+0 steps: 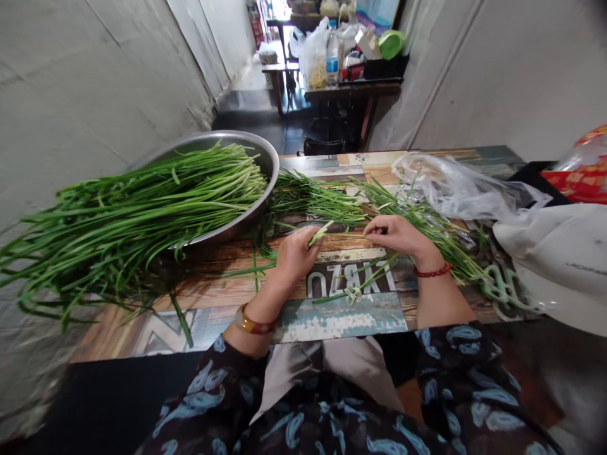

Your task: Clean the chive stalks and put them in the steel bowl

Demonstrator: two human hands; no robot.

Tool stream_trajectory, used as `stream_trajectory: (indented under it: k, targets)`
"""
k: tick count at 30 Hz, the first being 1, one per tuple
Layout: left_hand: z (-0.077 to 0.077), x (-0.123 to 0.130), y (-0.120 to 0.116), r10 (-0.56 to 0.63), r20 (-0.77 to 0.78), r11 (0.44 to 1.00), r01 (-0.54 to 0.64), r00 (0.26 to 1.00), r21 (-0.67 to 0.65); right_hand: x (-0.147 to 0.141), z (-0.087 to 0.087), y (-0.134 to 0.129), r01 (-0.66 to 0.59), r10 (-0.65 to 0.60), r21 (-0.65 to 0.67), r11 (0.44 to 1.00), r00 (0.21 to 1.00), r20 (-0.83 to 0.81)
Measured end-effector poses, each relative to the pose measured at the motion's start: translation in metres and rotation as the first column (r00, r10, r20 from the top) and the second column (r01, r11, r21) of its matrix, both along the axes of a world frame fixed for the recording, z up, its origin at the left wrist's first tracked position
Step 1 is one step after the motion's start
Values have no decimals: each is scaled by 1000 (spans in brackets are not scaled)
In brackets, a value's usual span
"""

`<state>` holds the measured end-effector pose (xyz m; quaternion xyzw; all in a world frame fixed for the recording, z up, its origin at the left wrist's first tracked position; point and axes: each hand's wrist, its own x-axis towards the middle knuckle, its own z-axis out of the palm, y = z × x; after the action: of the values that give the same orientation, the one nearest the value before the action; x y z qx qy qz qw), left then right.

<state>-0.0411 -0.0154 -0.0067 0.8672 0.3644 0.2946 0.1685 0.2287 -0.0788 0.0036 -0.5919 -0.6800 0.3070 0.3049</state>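
My left hand [296, 253] is closed around a few garlic chives [321, 232], their pale ends poking out past the thumb. To its right, my right hand [391, 235] pinches the end of a thin yellowish strand [348, 236] that stretches across from the left hand. A large metal basin [272, 164] on the left is heaped with long green chives [156, 196]. Behind my hands lies a smaller chive bunch [327, 201] on the table. Loose stalks [434, 237] spread beside and behind the right hand, and scraps [353, 292] lie in front.
The wooden-patterned table [341, 319] has a crumpled clear plastic bag [455, 186] at the back right. Green-handled scissors [507, 287] lie near a white cap [559, 259], with a red package [578, 170] behind. Another table farther off holds a water bottle [332, 54] and bags.
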Motion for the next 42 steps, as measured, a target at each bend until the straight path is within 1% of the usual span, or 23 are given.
stream_trajectory:
  k: [2,4,5,6,7,8,9,10,12,14,15,17,20,23,27,32,33,34,35,37,38,40,42]
  targets:
    - [0,-1,1,27,41,999,-29,999,35,1,3,-1,-66,65,6,998,998,14]
    - [0,-2,2,50,35,998,-52,998,45,0,3,-1,-120,120,42,992,993,13]
    - [1,-2,2,55,9,997,-56,998,44,0,2,1,-92,91,83,992,996,13]
    - [1,-2,2,55,-28,998,-54,998,38,-1,0,3,-20,19,142,990,1000,12]
    - [1,-2,2,54,-72,998,-52,996,29,-2,-4,6,78,-81,210,975,997,6]
    - [2,-2,2,49,-115,999,-48,992,16,-2,-8,9,171,-179,278,945,984,1]
    - [2,-2,2,44,-150,999,-44,988,1,-2,-13,12,236,-252,338,911,968,5]
    - [2,-1,1,42,-174,999,-45,984,-12,-2,-18,16,262,-294,383,886,955,26]
    - [1,0,1,43,-187,998,-50,981,-32,-2,-27,22,229,-306,425,876,944,123]
    - [1,0,2,47,-169,998,-55,984,-42,-3,-33,25,188,-307,428,884,924,229]
    - [1,0,2,48,-155,997,-56,987,-44,-3,-34,26,186,-315,427,885,914,256]
    - [2,0,2,47,-132,997,-53,990,-47,-5,-34,27,212,-332,430,877,916,224]
    - [3,0,2,50,-126,997,-56,991,-49,-7,-30,25,322,-356,421,848,934,4]
    - [4,0,2,54,-124,997,-59,991,-39,-9,-26,24,415,-360,342,843,908,-215]
    - [3,-1,2,54,-92,997,-58,994,-40,-13,-24,22,435,-318,218,874,850,-419]
    - [-2,-1,5,56,4,998,-56,998,-40,-17,-22,20,430,-284,118,895,753,-594]
    - [-3,-1,5,48,24,998,-47,999,-38,-17,-22,20,425,-277,113,898,747,-604]
    - [-4,-1,5,42,43,999,-40,998,-36,-18,-23,21,417,-273,123,901,761,-588]
    - [-5,-1,6,37,59,999,-35,998,-35,-18,-24,21,409,-273,144,901,794,-544]
    - [-6,-1,6,36,95,999,-33,995,-39,-18,-26,24,388,-287,197,901,870,-400]
    - [-6,-1,6,38,120,999,-33,992,-43,-18,-27,25,379,-298,211,901,894,-334]
    - [-3,-1,6,56,191,997,-47,980,-53,-19,-27,25,375,-317,210,903,911,-263]
    - [2,-1,5,110,280,993,-93,954,-76,-19,-25,24,369,-320,202,907,918,-235]
